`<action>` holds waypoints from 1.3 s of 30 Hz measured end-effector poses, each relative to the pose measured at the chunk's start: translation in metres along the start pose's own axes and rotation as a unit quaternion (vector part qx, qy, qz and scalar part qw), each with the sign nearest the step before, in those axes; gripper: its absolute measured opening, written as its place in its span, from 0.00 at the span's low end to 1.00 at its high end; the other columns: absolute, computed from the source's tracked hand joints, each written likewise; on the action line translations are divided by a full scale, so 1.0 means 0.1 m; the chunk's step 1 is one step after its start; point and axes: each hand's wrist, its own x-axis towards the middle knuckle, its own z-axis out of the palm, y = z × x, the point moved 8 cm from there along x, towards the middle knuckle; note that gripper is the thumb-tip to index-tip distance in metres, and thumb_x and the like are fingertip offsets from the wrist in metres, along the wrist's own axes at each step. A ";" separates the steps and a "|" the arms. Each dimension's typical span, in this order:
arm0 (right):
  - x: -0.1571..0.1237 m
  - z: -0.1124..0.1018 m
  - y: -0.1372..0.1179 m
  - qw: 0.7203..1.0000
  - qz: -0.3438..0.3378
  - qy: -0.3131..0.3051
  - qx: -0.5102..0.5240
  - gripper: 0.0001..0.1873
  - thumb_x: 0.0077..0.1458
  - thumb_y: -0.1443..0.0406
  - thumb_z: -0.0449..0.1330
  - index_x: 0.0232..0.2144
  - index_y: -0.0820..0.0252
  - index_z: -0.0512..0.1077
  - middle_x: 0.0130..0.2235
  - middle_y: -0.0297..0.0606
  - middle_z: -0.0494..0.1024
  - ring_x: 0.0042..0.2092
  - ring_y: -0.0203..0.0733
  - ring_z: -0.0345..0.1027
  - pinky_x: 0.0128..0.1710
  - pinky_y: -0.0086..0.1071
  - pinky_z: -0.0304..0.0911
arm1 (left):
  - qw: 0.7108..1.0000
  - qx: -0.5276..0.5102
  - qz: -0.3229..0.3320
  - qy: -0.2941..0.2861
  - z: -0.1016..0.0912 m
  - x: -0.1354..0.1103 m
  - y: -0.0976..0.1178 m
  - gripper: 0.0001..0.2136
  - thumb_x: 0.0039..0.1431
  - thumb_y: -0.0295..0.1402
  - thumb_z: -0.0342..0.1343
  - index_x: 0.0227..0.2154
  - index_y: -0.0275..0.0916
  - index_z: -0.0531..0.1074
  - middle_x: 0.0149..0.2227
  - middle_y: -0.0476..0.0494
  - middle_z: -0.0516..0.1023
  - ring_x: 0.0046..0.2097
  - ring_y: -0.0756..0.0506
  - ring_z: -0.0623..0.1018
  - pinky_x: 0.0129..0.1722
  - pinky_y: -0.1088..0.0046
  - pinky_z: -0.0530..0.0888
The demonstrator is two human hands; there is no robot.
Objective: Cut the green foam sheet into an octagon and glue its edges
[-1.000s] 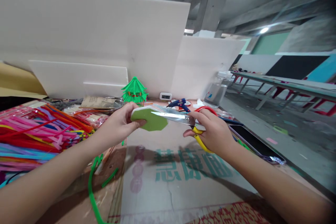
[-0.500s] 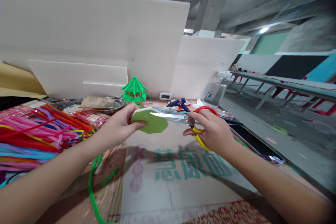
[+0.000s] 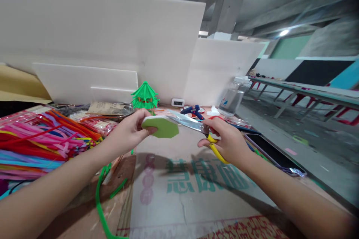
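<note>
My left hand point(image 3: 129, 132) pinches a flat green foam polygon point(image 3: 163, 127) with a white edge, held above the table. My right hand point(image 3: 226, 139) grips scissors point(image 3: 193, 125) with red and yellow handles. The steel blades reach toward the polygon's far right edge. Both hands hover over a sheet of cardboard point(image 3: 190, 190) printed with green characters.
Bundles of coloured pipe cleaners point(image 3: 42, 138) fill the left side. A green pipe-cleaner pavilion point(image 3: 144, 97), a blue glue gun point(image 3: 192, 111), a small clock point(image 3: 177, 102) and a plastic jar point(image 3: 232, 99) stand at the back. A phone point(image 3: 273, 153) lies right; a loose green pipe cleaner point(image 3: 99, 201) lies near left.
The scissors have shifted from across the polygon's top face to its far right edge, blades angled more upward. The polygon has tilted flatter. Both hands stay in roughly the same place.
</note>
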 end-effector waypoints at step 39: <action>-0.05 0.04 -0.08 0.994 -0.063 0.004 -0.092 0.23 0.57 0.47 0.61 0.44 0.59 0.72 0.34 0.38 0.75 0.35 0.42 0.68 0.33 0.32 0.59 | 0.973 0.229 0.007 -0.010 -0.11 -0.05 0.19 0.08 0.56 0.41 0.54 0.34 0.43 0.71 0.31 0.49 0.77 0.33 0.44 0.75 0.32 0.73 0.65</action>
